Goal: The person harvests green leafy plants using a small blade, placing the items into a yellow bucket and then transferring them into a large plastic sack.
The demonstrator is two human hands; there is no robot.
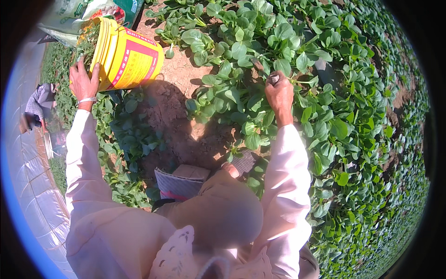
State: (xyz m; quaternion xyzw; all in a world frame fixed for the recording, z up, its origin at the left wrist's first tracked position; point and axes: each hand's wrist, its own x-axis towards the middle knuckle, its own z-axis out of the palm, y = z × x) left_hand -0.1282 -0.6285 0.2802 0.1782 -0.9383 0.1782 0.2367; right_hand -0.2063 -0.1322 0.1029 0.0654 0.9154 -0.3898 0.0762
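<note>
My left hand [83,79] is at the rim of a yellow plastic bucket [130,59], thumb on the outer side and fingers over the mouth. Pulled green plants [89,40] fill the bucket's mouth, which faces left in the view. Among leafy bok choy plants [240,48], my right hand [279,92] is closed in a fist around the handle of a small hand tool [274,78]. The handle's end shows above the fist. Leaves hide most of the tool, so its kind is unclear.
A printed plastic sack [129,10] lies behind the bucket. Bare soil [170,115] runs between the plants, near my shoe [245,162]. A cardboard-like piece [179,183] is beside my leg. Another person [38,104] bends at the far left, near plastic sheeting [31,167].
</note>
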